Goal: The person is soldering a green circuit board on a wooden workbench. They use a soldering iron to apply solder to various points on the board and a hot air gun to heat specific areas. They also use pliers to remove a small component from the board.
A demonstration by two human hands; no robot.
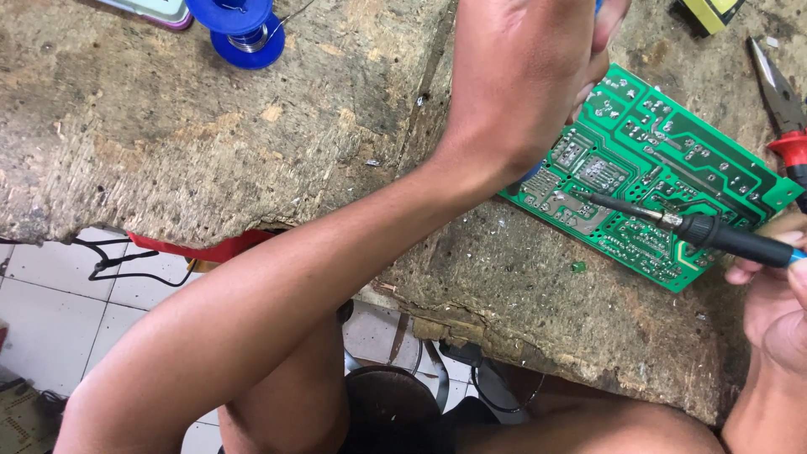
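Note:
A green circuit board (672,160) lies solder side up on the worn wooden bench (210,126). My right hand (769,290), at the right edge, grips a soldering iron (714,234) with a black collar and blue handle; its tip rests on the board's lower middle. My left hand (525,76) reaches across from the left and is closed above the board's left end. A bit of blue shows at its top and beneath it, but what it holds is mostly hidden.
A blue spool of solder wire (239,25) stands at the back left. Red-handled pliers (786,109) lie at the right edge, a yellow-black box (710,13) at the top. The bench's ragged front edge overhangs tiled floor with cables and a dark stool (391,408).

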